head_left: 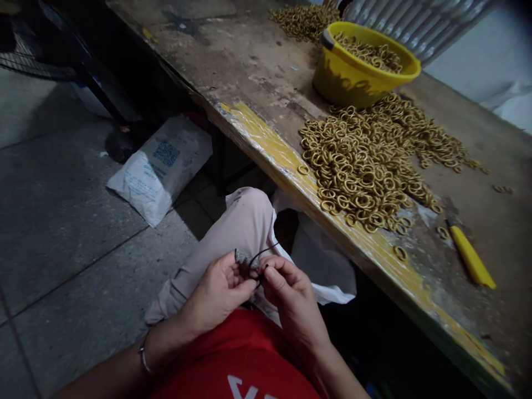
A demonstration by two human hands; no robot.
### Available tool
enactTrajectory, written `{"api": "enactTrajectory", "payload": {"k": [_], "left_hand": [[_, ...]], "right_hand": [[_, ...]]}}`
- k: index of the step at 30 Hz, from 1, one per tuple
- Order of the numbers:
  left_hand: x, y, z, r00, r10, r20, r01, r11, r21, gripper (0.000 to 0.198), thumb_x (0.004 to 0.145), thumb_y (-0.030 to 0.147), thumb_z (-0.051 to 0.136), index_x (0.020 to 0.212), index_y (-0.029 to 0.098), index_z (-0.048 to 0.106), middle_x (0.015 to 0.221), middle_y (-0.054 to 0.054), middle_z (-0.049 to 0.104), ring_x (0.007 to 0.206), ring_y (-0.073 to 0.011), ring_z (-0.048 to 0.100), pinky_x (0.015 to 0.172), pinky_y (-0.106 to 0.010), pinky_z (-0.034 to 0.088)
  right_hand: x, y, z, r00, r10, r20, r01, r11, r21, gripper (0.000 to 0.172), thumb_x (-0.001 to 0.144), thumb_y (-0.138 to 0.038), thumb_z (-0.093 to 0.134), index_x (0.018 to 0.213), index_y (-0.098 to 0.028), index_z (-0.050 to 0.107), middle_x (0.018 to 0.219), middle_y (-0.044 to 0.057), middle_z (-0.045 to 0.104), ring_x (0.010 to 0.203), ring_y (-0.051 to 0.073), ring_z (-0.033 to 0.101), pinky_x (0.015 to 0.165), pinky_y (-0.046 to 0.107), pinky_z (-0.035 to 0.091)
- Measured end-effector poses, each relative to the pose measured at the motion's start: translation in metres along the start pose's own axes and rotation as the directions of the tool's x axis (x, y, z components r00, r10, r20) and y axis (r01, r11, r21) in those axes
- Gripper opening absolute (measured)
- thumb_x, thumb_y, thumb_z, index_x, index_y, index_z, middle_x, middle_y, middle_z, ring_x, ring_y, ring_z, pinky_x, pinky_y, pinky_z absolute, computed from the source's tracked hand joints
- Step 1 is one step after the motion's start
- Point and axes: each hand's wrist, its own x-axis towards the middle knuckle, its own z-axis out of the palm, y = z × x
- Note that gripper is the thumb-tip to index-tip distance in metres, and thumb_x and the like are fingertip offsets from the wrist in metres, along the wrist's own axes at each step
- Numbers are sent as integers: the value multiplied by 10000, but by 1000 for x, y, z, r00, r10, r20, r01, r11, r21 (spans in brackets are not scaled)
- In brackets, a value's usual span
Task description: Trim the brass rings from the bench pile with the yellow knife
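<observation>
Above my lap, my left hand and my right hand meet with fingertips pinched close together. Between them runs a thin black cord, looped near the fingertips, with a loose end pointing up and right. A small grey, rough-looking piece shows at my left fingers; whether it is held or wrapped round a finger I cannot tell. To the right of my hands, a large heap of brass-coloured rings lies on the worn table.
A yellow tub full of rings stands behind the heap, with another ring pile farther back. A yellow-handled tool lies at the right. On the floor are a white printed bag and, at the far left, a fan.
</observation>
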Motion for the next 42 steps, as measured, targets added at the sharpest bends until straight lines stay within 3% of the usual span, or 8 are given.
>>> {"api": "enactTrajectory", "payload": {"k": [2, 6, 11, 21, 28, 36, 42], "left_hand": [[2, 1, -1, 1000, -20, 1, 20, 999, -27, 220, 664, 107, 707, 845, 160, 593, 795, -6, 667, 695, -126, 624, 646, -238, 521], [5, -1, -4, 998, -55, 23, 57, 993, -101, 242, 652, 153, 738, 859, 138, 613, 796, -28, 679, 684, -141, 640, 628, -258, 540], [3, -4, -5, 999, -43, -2, 43, 990, -131, 211, 684, 208, 758, 820, 129, 619, 756, -38, 693, 636, -139, 642, 630, -274, 548], [0, 7, -10, 997, 68, 45, -71, 995, 72, 116, 785, 244, 679, 806, 141, 632, 718, -19, 689, 654, -137, 630, 624, -245, 512], [5, 2, -13, 998, 39, 38, -44, 990, 135, 163, 792, 287, 666, 809, 136, 606, 732, -37, 688, 644, -155, 630, 592, -264, 511], [7, 0, -11, 1000, 10, 0, -10, 994, -107, 172, 762, 275, 712, 770, 133, 615, 650, -2, 663, 582, -107, 606, 600, -229, 513], [8, -9, -9, 995, -90, 39, 98, 946, -310, 194, 712, 241, 770, 811, 122, 652, 779, -44, 716, 658, -125, 657, 629, -233, 535]], "right_hand": [[2, 4, 1, 996, 87, 19, -89, 987, 130, 242, 791, -407, 720, 810, -185, 627, 696, -21, 552, 473, 45, 320, 430, 173, 273], [4, 10, 1, 998, 43, 44, -51, 982, 182, 257, 823, -423, 690, 811, -170, 648, 605, -28, 516, 475, 57, 355, 434, 173, 287], [3, 11, 4, 998, 64, 7, -64, 973, 223, 259, 818, -406, 701, 792, -177, 583, 666, -31, 553, 440, 37, 361, 392, 159, 297], [7, 6, 5, 989, 128, 78, -136, 984, 114, 273, 803, -400, 714, 831, -179, 558, 639, -47, 580, 399, 28, 403, 359, 144, 350], [8, 1, 4, 995, 57, 78, -61, 996, 57, 263, 808, -386, 711, 827, -181, 547, 647, -36, 599, 412, 45, 461, 359, 148, 364], [3, 6, -1, 999, -19, 30, 17, 997, 74, 153, 834, -308, 698, 900, -186, 634, 762, -7, 647, 579, 84, 578, 539, 202, 499], [-1, 11, -4, 984, -169, -62, 166, 985, -48, 108, 859, -283, 675, 940, -215, 656, 834, 4, 683, 759, 127, 645, 709, 239, 534]]}}
